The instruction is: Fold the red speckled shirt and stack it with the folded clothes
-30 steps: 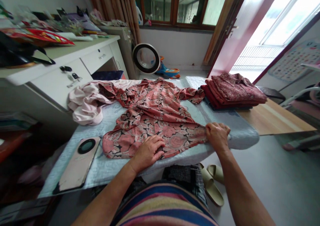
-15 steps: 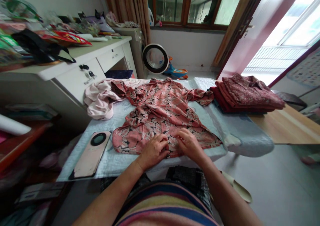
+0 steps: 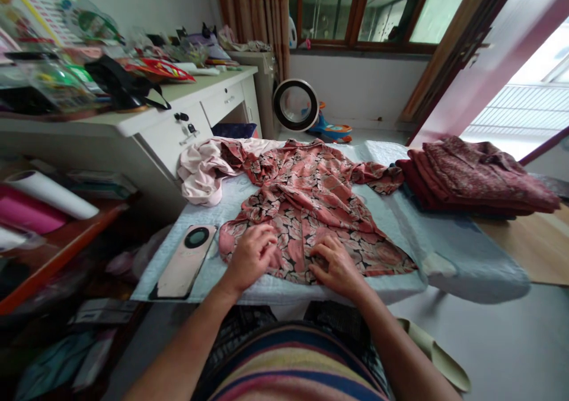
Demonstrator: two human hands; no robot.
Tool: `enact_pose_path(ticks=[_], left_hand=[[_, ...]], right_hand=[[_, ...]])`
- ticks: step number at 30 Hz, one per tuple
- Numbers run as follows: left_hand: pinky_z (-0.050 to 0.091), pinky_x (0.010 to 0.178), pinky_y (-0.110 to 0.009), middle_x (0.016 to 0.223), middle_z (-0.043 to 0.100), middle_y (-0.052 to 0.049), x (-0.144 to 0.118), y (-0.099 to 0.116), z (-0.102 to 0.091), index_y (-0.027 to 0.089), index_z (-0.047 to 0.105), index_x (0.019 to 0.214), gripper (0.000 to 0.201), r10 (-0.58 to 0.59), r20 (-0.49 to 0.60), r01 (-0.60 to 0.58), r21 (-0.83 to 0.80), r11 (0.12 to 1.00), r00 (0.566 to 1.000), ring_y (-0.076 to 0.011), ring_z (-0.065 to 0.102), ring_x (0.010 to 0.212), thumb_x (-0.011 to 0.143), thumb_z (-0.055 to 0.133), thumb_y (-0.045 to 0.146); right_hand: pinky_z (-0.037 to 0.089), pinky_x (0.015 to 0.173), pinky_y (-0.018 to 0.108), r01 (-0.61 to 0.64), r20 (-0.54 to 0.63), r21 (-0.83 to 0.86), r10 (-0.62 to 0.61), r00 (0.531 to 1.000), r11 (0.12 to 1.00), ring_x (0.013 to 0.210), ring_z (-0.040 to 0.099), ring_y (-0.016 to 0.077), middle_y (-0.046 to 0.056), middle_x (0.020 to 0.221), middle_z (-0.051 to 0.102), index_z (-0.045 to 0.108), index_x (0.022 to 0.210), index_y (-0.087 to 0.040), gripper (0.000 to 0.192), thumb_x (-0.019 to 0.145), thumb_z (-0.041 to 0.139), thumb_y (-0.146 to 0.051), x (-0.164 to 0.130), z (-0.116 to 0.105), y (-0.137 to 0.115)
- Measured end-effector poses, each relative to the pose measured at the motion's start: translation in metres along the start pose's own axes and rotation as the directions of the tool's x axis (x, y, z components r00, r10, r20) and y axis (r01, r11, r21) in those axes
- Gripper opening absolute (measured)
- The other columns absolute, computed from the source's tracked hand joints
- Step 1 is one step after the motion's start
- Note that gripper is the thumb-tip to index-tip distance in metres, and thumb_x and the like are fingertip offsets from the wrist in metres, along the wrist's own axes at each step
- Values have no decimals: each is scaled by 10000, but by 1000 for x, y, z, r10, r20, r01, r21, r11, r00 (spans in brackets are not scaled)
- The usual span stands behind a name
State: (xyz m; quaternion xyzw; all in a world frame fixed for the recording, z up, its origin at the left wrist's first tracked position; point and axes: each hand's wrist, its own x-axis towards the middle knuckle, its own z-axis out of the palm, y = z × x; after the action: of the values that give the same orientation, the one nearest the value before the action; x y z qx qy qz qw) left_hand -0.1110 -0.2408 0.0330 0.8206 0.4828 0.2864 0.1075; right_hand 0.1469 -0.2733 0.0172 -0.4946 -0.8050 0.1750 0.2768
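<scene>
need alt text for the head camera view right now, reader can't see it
A person's left hand and right hand are at the near part of a red floral garment spread on a pale blue cover. A phone lies at left, crumpled pink cloth beyond it, folded red clothes stacked at right.

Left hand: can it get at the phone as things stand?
Probably yes. The left hand is over the floral garment, and the phone lies to its left on the pale blue cover, nothing on top. Only the garment's low edge lies between.
</scene>
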Motion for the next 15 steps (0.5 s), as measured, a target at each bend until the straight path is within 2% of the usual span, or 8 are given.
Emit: enact_pose_path(ticks=[1,3,5,7,9,11,13,15], left_hand=[[416,1055,-431,1217,624,-80,1,-13,-8,219,646,928,143,-68,-70,73,62,995,995,-245,551,1176,902,505,221],[408,1067,-441,1243,616,-117,3,-40,-23,198,630,1024,193,-150,-131,171,173,970,980,-271,545,1199,887,499,233],[407,1065,-435,1247,624,-147,4,-60,-32,163,599,1130,295,-216,-105,236,262,936,971,-291,551,1206,854,516,226],[418,1034,-438,1235,644,-159,4,-71,-36,140,565,1211,388,-290,-51,290,335,897,956,-307,571,1188,836,532,232],[419,1000,-446,1118,700,-127,4,-72,-38,148,545,1251,423,-361,-5,336,378,863,933,-301,624,1099,838,531,240],[434,942,-413,916,727,-57,4,-68,-42,176,549,1240,395,-407,17,372,370,851,913,-267,672,948,854,513,254],[456,830,-340,777,697,-8,4,-63,-49,203,577,1175,325,-425,16,398,321,859,905,-229,677,817,876,492,296],[450,719,-288,748,677,0,3,-61,-58,218,609,1073,261,-427,-2,411,270,871,904,-209,663,764,889,470,339]], right_hand=[[450,868,378,-3,5,-1,3,1000,1000,967,523,229,51,1003,590,640,933,-232,164,782,699,-207,0,0,0],[449,869,379,-7,11,-1,7,1000,1000,976,522,232,51,1009,590,637,934,-235,165,784,695,-201,0,0,1],[448,877,386,-4,16,2,4,1000,1000,988,520,236,54,1020,590,635,942,-233,170,786,692,-194,0,1,1],[447,882,393,0,23,5,0,1000,1000,993,520,238,56,1027,590,633,949,-232,170,793,686,-194,0,1,2],[448,881,398,5,27,10,-5,1000,1000,995,520,240,56,1031,591,631,955,-232,172,795,685,-196,0,1,2],[449,878,398,6,25,14,-6,1000,1000,996,521,241,56,1031,591,630,956,-233,179,791,690,-196,0,0,2],[449,874,395,0,24,17,0,1000,1000,994,522,240,54,1027,590,629,953,-232,185,786,698,-196,0,0,2],[448,870,391,-11,30,16,11,999,1000,989,523,239,53,1020,589,628,947,-230,185,784,710,-206,0,-1,1]])
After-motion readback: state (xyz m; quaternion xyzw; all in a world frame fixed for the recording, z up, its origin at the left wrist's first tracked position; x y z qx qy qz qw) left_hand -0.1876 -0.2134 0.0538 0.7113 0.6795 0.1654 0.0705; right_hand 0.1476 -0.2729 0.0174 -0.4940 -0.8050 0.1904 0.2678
